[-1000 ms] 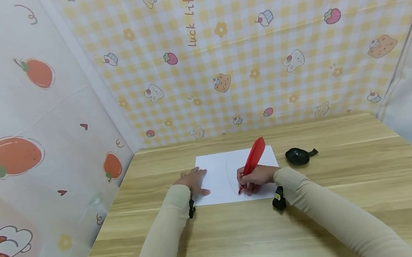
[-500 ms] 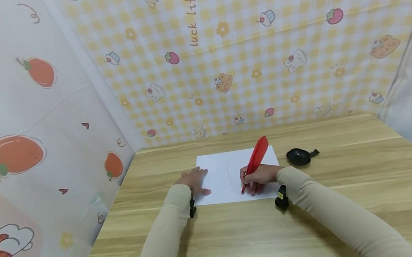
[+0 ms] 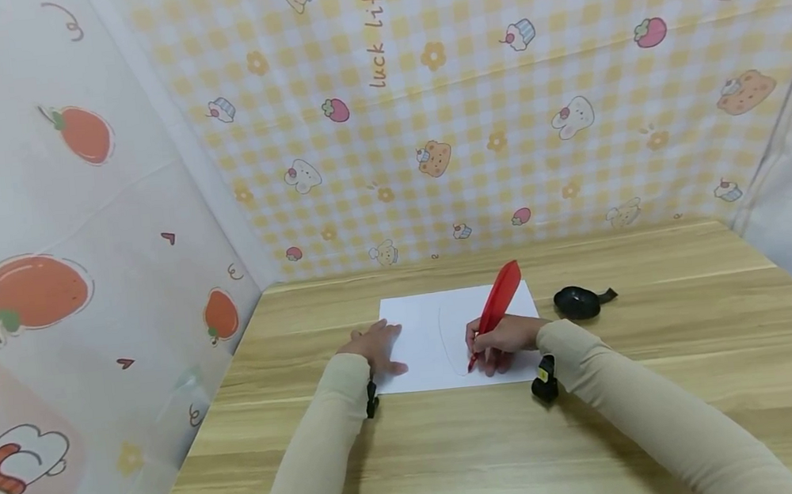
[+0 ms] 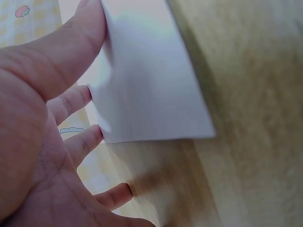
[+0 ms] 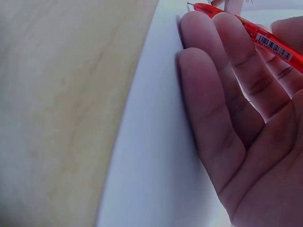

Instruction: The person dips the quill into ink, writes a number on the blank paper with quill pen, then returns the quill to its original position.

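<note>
A white sheet of paper (image 3: 415, 340) lies on the wooden table, with a thin curved line drawn down its middle. My right hand (image 3: 505, 336) pinches a red feather-topped pen (image 3: 499, 297), its tip at the paper near the lower end of that line. In the right wrist view the pen (image 5: 270, 42) shows a barcode label, and the little-finger side of the hand rests along the sheet. My left hand (image 3: 377, 348) lies spread at the paper's left edge. The left wrist view shows its thumb and two fingertips on the sheet (image 4: 151, 85), another finger over the wood.
A black rounded object with a short tail (image 3: 577, 303) lies on the table (image 3: 459, 456) to the right of the paper. A yellow checked cloth (image 3: 469, 113) hangs behind the table, and a white printed cloth (image 3: 115, 226) hangs on the left.
The right hand and pen have moved slightly right, and the drawn line now curves a little further right at its lower end. The left hand stays on the paper.
</note>
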A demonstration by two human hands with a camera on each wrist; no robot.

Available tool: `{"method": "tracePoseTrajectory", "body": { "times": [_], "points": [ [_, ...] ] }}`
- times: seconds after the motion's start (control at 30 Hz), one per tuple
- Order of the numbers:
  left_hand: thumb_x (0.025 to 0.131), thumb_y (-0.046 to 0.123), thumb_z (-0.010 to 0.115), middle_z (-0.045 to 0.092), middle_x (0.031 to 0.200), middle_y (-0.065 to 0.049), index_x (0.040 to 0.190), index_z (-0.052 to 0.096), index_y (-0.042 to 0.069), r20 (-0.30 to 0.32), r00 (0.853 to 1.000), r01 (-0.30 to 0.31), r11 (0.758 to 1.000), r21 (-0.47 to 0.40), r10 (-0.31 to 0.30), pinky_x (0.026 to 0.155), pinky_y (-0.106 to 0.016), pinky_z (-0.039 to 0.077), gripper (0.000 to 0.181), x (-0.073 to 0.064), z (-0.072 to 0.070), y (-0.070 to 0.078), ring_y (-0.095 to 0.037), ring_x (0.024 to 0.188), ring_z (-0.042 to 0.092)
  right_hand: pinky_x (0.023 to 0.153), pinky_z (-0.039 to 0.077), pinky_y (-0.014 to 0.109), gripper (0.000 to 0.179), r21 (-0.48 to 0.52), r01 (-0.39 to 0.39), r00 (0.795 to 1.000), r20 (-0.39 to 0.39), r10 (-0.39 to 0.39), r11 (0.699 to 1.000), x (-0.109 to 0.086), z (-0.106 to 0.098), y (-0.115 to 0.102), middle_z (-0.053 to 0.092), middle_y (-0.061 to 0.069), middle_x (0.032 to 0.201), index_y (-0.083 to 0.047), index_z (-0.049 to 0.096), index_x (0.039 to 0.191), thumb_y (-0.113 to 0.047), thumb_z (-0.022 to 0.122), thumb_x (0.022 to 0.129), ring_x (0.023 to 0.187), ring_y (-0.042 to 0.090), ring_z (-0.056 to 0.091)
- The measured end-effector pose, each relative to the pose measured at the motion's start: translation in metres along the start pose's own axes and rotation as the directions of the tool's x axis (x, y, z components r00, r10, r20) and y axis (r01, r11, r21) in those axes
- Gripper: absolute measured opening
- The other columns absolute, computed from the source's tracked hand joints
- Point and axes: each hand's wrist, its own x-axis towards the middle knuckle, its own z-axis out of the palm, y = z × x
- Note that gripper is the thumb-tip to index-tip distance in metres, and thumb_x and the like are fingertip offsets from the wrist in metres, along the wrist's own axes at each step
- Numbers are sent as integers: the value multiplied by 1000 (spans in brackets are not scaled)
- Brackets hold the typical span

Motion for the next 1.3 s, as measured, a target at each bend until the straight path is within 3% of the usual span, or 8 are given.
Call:
{"method": "tracePoseTrajectory", "body": {
  "times": [0.53,0.73,0.97,1.23,1.3],
  "points": [
    [86,44,71,14,160,-14,154,28,16,0,1000,-5,1000,19,5,104,-69,23,85,1,-1,-1,-58,136,14,57,55,31,9,9,-49,997,-58,49,999,-2,-6,0,68,13,81,-7,60,94,-11,53,90,68,25,69],
    [86,43,71,14,160,-15,154,29,15,4,1000,-9,1000,17,9,103,-70,23,85,2,0,-2,-60,135,14,56,54,31,10,5,-43,996,-80,43,999,-3,-7,1,68,13,81,-7,60,94,-12,53,90,67,25,69],
    [87,43,70,15,160,-13,154,28,15,2,1000,-18,999,36,18,107,-68,17,84,2,0,-1,-47,142,12,56,54,31,9,12,-43,993,-107,44,999,-2,-10,4,68,13,79,-7,60,94,-11,53,90,66,25,68],
    [86,43,71,14,160,-13,154,28,16,-6,1000,-7,1000,19,7,105,-69,19,84,3,2,-2,-54,139,13,56,55,32,9,18,-30,993,-113,32,999,-2,-12,6,68,13,77,-7,60,93,-11,52,90,66,25,69],
    [86,44,70,15,160,-12,154,28,17,-1,1000,-11,1000,25,11,105,-69,19,85,4,2,-3,-50,141,12,56,55,32,10,19,-30,993,-112,32,999,-2,-12,5,68,13,77,-7,60,93,-11,52,90,66,25,69]
  ]
}}
